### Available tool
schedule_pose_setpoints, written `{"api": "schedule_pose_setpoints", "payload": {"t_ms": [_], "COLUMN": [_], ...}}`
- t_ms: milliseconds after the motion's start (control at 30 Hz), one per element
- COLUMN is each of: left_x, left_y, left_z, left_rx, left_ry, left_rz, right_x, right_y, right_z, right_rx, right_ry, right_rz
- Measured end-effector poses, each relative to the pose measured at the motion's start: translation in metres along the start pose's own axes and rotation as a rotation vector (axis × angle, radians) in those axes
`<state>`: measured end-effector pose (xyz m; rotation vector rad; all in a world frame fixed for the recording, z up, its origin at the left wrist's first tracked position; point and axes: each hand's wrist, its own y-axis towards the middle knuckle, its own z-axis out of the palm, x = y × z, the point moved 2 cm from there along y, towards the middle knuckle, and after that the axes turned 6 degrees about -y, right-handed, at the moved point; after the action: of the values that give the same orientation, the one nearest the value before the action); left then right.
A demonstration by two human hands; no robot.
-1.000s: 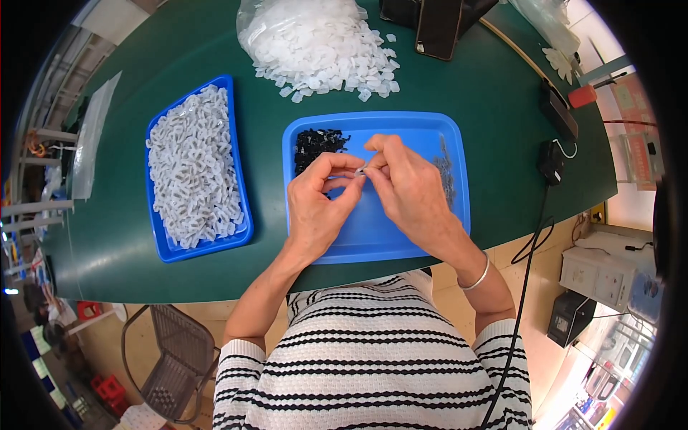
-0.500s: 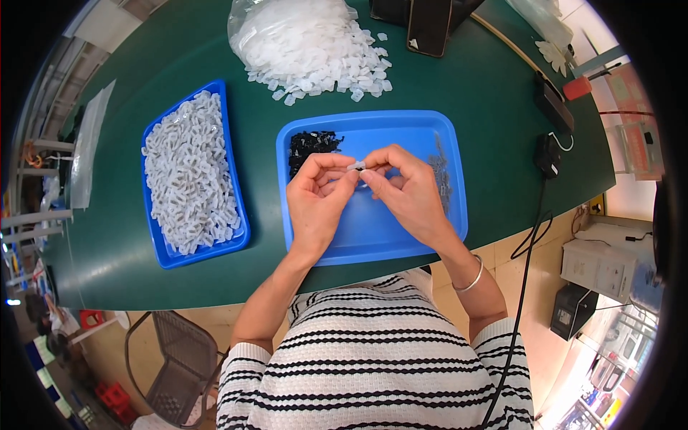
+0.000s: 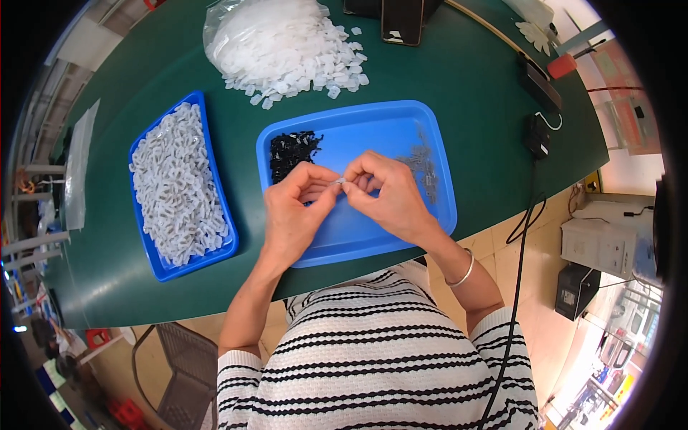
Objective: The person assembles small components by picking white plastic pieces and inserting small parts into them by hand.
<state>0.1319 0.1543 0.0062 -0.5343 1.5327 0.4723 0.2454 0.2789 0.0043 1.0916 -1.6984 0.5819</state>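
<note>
My left hand (image 3: 297, 211) and my right hand (image 3: 390, 197) meet above a light blue tray (image 3: 344, 247). Thumbs and fingertips of both hands pinch one small pale plastic piece (image 3: 340, 181), mostly covered by the fingers. Beyond my left hand, in the tray's left part, lies a heap of small black parts (image 3: 294, 152). Thin grey metal-looking pieces (image 3: 424, 168) are scattered in the tray's right part, close to my right hand.
On the left stands a blue tray (image 3: 233, 240) full of whitish plastic pieces (image 3: 179, 186). A clear bag spills flat translucent pieces (image 3: 287, 57) at the back. A dark phone-like slab (image 3: 401, 21) lies beyond. A black cable (image 3: 527, 236) hangs at the right; a chair (image 3: 183, 373) stands lower left.
The view has shifted a little, so the table things sit further left. Both hands keep their pinch, now closer together, and less of the small piece shows between the fingertips.
</note>
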Motion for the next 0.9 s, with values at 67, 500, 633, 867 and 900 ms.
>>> {"api": "schedule_pose_setpoints", "payload": {"t_ms": [67,500,633,867,900], "left_x": [0.001,0.004,-0.007,-0.015,-0.016], "left_y": [0.002,-0.002,0.001,-0.004,-0.006], "left_z": [-0.001,0.003,0.006,-0.003,-0.003], "left_rx": [0.013,0.028,0.062,0.173,0.177], "left_ry": [-0.063,-0.023,0.135,0.543,0.54], "left_rz": [-0.054,-0.058,0.029,0.355,0.355], "right_x": [-0.002,-0.01,-0.006,0.004,0.004], "right_y": [-0.002,-0.008,-0.009,-0.02,-0.022], "right_z": [-0.002,0.001,0.004,0.011,0.011], "right_rx": [0.019,0.024,-0.022,-0.14,-0.105], "right_ry": [0.109,0.195,-0.008,-0.211,-0.141], "right_rz": [0.066,0.159,0.076,-0.144,-0.103]}}
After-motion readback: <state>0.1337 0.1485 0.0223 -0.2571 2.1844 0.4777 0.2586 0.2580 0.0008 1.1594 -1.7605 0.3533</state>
